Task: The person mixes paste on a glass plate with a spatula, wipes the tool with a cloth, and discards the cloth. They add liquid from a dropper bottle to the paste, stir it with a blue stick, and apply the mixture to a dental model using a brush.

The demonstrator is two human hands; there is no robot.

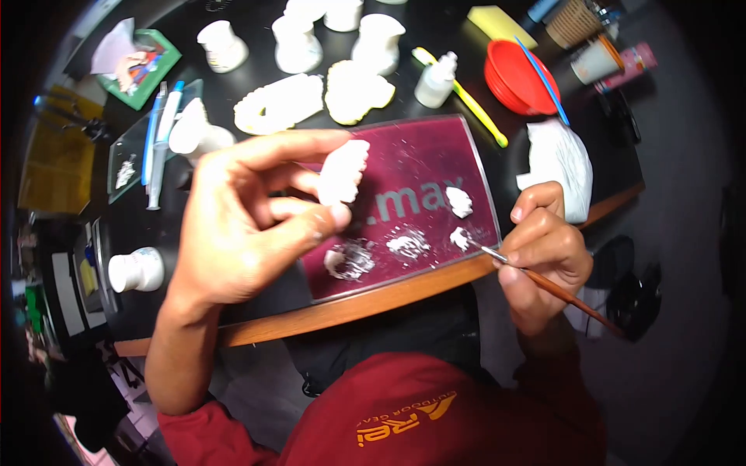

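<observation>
My left hand (233,225) is closed on a small white dental model (342,172), pinched between thumb and fingers above a maroon glass slab (423,147). A thin brush (558,290) with a brown handle and metal ferrule is gripped in my right hand (548,252). Its tip meets a small heap of white paste (459,238) at the slab's right side. Just above lies another white lump (459,202). Two smeared white patches, one in the middle (409,244) and one at the left (351,260), spread along the slab's near edge.
Behind the slab stand two larger dental casts (280,103) (357,93), several white jars (298,45) and a dropper bottle (436,80). A yellow-green toothbrush (474,109), red bowl (514,81) and white tissue (561,167) are at right. Syringes (163,128) and a green tray (148,87) lie left.
</observation>
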